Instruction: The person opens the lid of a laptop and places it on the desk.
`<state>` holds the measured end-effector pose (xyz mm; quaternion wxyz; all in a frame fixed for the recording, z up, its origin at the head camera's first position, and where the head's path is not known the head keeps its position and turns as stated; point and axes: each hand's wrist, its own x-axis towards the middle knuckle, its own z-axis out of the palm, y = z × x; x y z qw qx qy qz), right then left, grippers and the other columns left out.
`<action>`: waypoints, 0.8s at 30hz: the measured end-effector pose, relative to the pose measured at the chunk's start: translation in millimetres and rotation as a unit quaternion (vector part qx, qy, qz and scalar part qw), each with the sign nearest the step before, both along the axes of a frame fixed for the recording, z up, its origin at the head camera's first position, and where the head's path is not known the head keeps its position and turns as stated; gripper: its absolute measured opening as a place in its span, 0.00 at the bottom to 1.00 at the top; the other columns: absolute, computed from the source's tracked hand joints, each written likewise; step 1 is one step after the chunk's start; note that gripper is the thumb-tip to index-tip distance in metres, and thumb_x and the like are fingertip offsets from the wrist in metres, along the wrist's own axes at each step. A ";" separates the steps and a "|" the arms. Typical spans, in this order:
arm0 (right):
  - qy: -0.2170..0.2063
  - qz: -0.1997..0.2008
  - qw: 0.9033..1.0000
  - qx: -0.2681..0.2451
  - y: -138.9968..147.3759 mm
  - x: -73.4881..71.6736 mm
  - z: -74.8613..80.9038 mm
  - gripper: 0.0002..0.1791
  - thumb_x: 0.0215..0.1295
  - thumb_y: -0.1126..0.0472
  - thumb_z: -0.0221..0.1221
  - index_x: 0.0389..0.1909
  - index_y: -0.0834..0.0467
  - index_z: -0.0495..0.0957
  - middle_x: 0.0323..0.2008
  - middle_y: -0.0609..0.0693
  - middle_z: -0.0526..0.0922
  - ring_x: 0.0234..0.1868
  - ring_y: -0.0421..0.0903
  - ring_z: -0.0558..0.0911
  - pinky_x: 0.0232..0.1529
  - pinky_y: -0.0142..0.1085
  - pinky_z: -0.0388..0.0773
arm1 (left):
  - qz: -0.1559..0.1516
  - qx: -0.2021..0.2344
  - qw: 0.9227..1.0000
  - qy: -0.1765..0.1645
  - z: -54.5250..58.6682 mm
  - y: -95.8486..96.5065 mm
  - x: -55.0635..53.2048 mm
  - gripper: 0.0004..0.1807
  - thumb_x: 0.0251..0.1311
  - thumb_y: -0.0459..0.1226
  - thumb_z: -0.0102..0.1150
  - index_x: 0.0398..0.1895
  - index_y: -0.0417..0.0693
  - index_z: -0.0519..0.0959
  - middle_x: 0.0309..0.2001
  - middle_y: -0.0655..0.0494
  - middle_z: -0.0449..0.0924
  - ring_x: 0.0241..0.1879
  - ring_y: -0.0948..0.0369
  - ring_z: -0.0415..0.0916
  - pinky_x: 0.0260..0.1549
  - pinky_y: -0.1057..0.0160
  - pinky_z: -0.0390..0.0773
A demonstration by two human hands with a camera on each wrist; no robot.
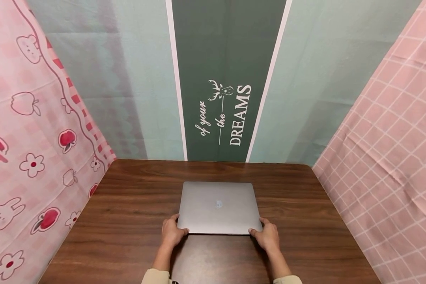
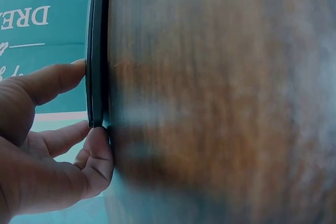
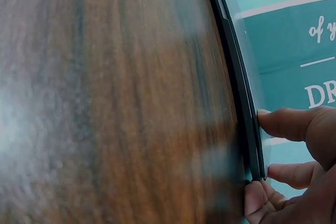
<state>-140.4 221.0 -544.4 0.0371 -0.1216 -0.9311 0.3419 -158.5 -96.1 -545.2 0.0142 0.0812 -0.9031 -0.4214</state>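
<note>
A closed grey laptop [image 1: 218, 215] lies on the wooden table, with a pale logo on its lid. At its near left corner, my left hand [image 1: 172, 232] grips it, the thumb on the front edge and the fingers along the left side. My right hand [image 1: 267, 235] holds the near right corner in much the same way. Seen from the left wrist, the laptop's thin dark edge [image 2: 97, 51] stands between thumb and fingers, with a fingertip [image 2: 98, 142] low at the corner. From the right wrist, the thumb [image 3: 283, 123] touches the laptop's edge [image 3: 242, 85].
The brown wooden table [image 1: 135, 201] has rounded far corners. Behind it hangs a green curtain [image 1: 216, 47] with white lettering and a deer head. A pink patterned cloth [image 1: 32, 130] borders the left side, a pink checked cloth [image 1: 387, 157] the right.
</note>
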 end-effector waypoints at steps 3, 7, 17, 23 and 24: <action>-0.007 0.009 1.000 0.001 1.5 1.6 1.7 0.35 0.46 0.60 0.69 0.54 0.73 0.70 0.46 0.77 0.71 0.49 0.72 0.70 0.45 0.58 0.68 | -0.006 0.001 1.000 -0.002 0.3 -0.3 1.7 0.37 0.35 0.31 0.74 0.53 0.28 0.71 0.36 0.36 0.74 0.44 0.42 0.69 0.46 0.47 0.68; -0.019 0.023 1.000 0.010 3.6 5.0 8.7 0.33 0.49 0.60 0.68 0.54 0.73 0.70 0.45 0.75 0.71 0.47 0.69 0.72 0.44 0.58 0.69 | -0.017 -0.003 1.000 0.006 2.3 -0.1 6.0 0.36 0.38 0.34 0.73 0.54 0.28 0.71 0.42 0.33 0.73 0.46 0.40 0.68 0.46 0.46 0.69; 0.049 0.070 0.994 0.070 -2.2 6.9 17.1 0.29 0.48 0.63 0.66 0.52 0.70 0.73 0.43 0.67 0.74 0.45 0.64 0.75 0.42 0.55 0.71 | -0.083 -0.072 0.992 0.067 4.6 -11.4 11.3 0.34 0.42 0.39 0.71 0.53 0.32 0.73 0.46 0.34 0.72 0.45 0.39 0.72 0.41 0.44 0.72; 0.125 0.119 0.974 0.147 -12.6 6.8 24.0 0.27 0.47 0.62 0.66 0.51 0.65 0.76 0.46 0.64 0.76 0.46 0.63 0.76 0.40 0.54 0.73 | -0.118 -0.134 0.978 0.108 3.7 -23.4 12.9 0.34 0.41 0.42 0.73 0.53 0.37 0.75 0.42 0.43 0.73 0.42 0.43 0.73 0.39 0.45 0.72; 0.131 0.125 0.971 0.156 -13.8 6.6 25.4 0.27 0.47 0.62 0.67 0.51 0.65 0.76 0.46 0.64 0.77 0.46 0.62 0.76 0.41 0.54 0.73 | -0.118 -0.140 0.977 0.111 3.6 -25.1 13.1 0.33 0.41 0.43 0.73 0.53 0.38 0.76 0.42 0.44 0.73 0.43 0.44 0.73 0.39 0.45 0.71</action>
